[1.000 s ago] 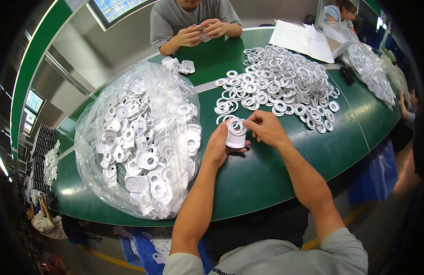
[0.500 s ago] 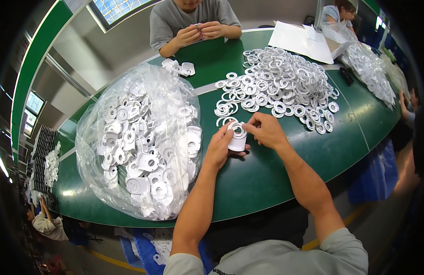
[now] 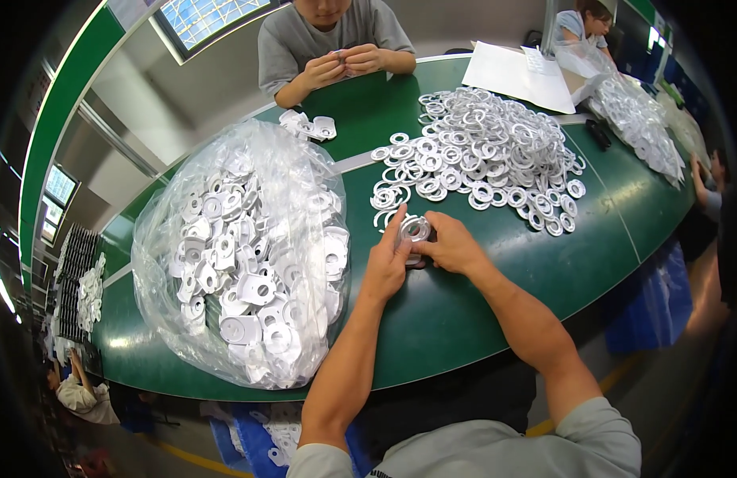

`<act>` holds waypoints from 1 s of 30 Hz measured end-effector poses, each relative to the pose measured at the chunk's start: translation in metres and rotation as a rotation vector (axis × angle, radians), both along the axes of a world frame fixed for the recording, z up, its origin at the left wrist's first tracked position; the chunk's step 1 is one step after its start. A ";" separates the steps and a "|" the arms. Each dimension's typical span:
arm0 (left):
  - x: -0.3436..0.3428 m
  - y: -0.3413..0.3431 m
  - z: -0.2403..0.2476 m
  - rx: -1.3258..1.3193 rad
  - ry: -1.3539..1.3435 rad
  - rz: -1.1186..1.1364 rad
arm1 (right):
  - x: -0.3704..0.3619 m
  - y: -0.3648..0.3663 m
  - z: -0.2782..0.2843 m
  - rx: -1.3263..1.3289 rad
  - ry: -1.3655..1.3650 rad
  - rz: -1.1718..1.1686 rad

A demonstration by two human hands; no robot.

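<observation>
Between my two hands, above the green table, is a white plastic part [image 3: 415, 229] with a round opening and a ring seated on its face. My left hand [image 3: 387, 259] grips it from the left, thumb in front. From the right, my right hand [image 3: 452, 243] closes on its edge; the fingers behind the part are hidden. Just beyond my hands lies a heap of white plastic rings [image 3: 496, 147], a few loose ones close to my left fingertips. Left of my forearm sits a clear plastic bag [image 3: 157, 231] full of white plastic parts with round holes.
Across the green table [image 3: 448, 327], a co-worker's hands [image 3: 344, 64] hold a small part near several white pieces [image 3: 307, 126]. White sheets [image 3: 516, 76] and a small black object [image 3: 599, 134] lie at the back right, beside another filled clear bag [image 3: 635, 111]. Blue bins [image 3: 253, 438] stand below the edge.
My right hand has gone from pinching at the part's upper rim to gripping its right side. The part has been turned, and both hands are now closer around it.
</observation>
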State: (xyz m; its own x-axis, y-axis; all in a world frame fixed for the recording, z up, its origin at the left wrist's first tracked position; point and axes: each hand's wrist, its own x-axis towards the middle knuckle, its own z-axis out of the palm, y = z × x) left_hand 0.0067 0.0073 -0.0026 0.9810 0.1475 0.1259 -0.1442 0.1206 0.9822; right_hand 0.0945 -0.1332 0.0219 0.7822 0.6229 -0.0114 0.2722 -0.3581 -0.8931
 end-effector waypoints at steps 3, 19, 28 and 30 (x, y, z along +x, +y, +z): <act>0.000 0.001 -0.005 0.323 -0.115 0.097 | -0.006 0.000 0.000 0.015 -0.004 -0.034; -0.004 0.013 0.011 -0.073 0.202 0.132 | 0.025 -0.021 0.007 0.254 0.639 0.177; -0.005 0.009 0.009 0.005 0.228 0.165 | 0.020 -0.016 0.000 0.282 0.803 0.154; -0.005 0.008 0.008 0.026 0.228 0.176 | 0.020 -0.015 0.001 0.263 0.812 0.148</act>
